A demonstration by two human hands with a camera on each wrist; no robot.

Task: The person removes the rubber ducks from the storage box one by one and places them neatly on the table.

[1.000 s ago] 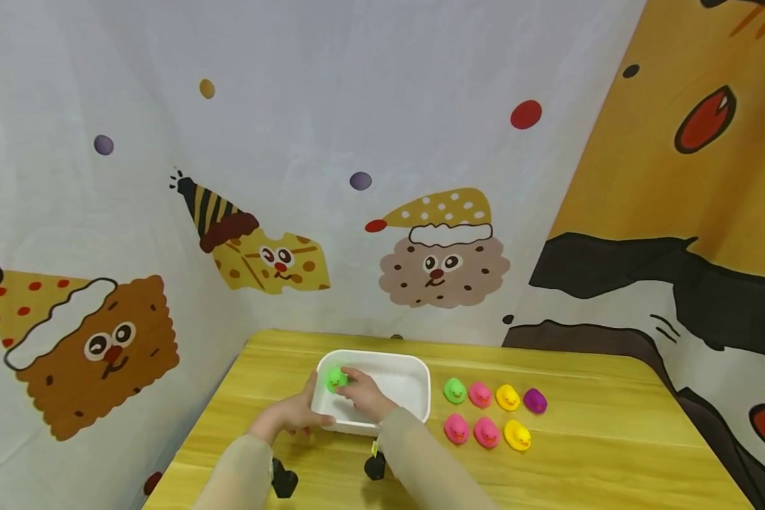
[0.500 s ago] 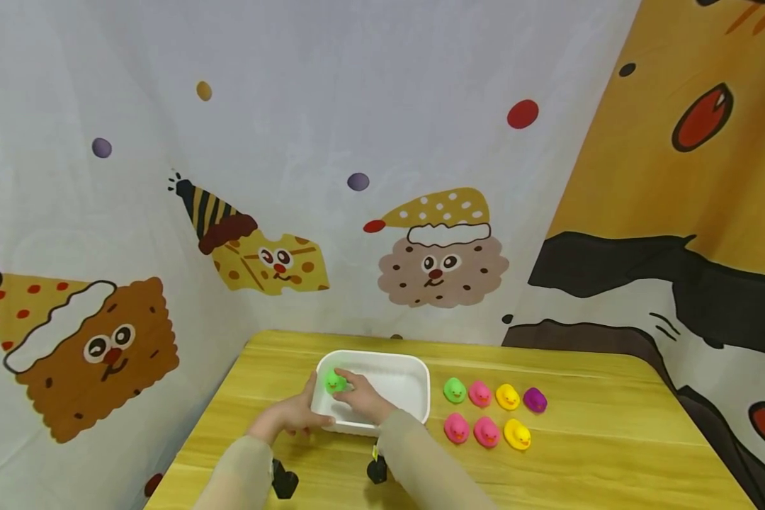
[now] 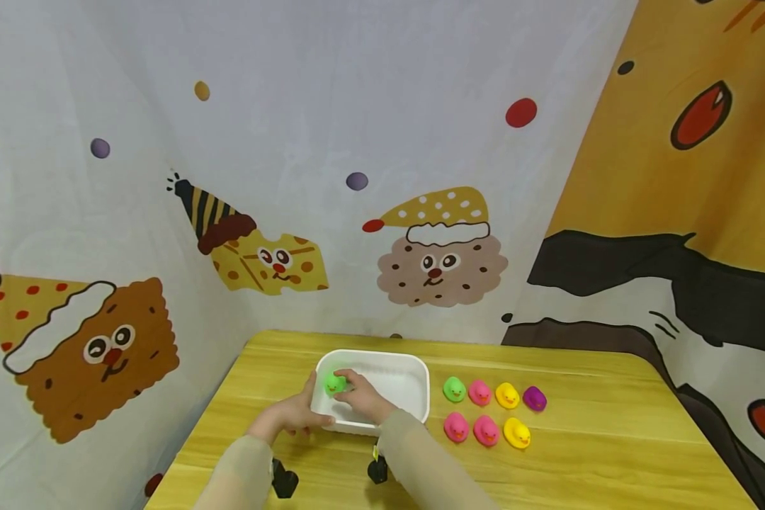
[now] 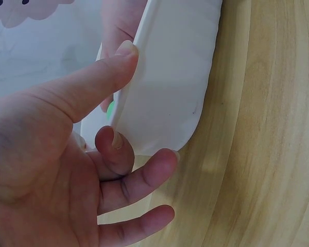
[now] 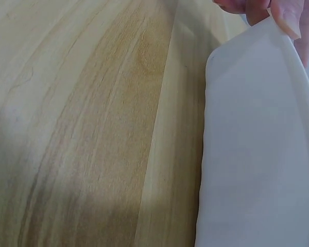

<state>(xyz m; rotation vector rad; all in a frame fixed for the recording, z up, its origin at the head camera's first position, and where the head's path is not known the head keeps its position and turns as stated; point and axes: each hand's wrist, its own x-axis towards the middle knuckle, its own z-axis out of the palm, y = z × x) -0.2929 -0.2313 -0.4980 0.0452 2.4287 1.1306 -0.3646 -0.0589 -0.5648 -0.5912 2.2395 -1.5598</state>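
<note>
A white plastic tray [image 3: 403, 388] rests on the wooden table, with a green rubber duck [image 3: 333, 384] inside its left end. My right hand [image 3: 365, 398] reaches over the front rim and holds this duck, index finger by its top and thumb at its lower side. At the tray's front left corner, my left hand [image 3: 295, 412] grips the rim. In the left wrist view its thumb [image 4: 110, 69] lies on the rim while the other fingers curl near the corner. Only a sliver of the duck [image 4: 110, 110] shows there. The right wrist view shows the tray's outer wall [image 5: 252, 134].
Right of the tray, rubber ducks stand in two rows. The back row has a green duck [image 3: 454, 389], a pink duck [image 3: 480, 392], a yellow duck [image 3: 507, 396] and a purple duck [image 3: 535, 399]. Two pink ducks [image 3: 456, 427] and a yellow duck [image 3: 517, 433] form the front row.
The green duck in the tray has shifted slightly left and toward the front, along with my right fingers. My left hand and the ducks outside keep their places.
</note>
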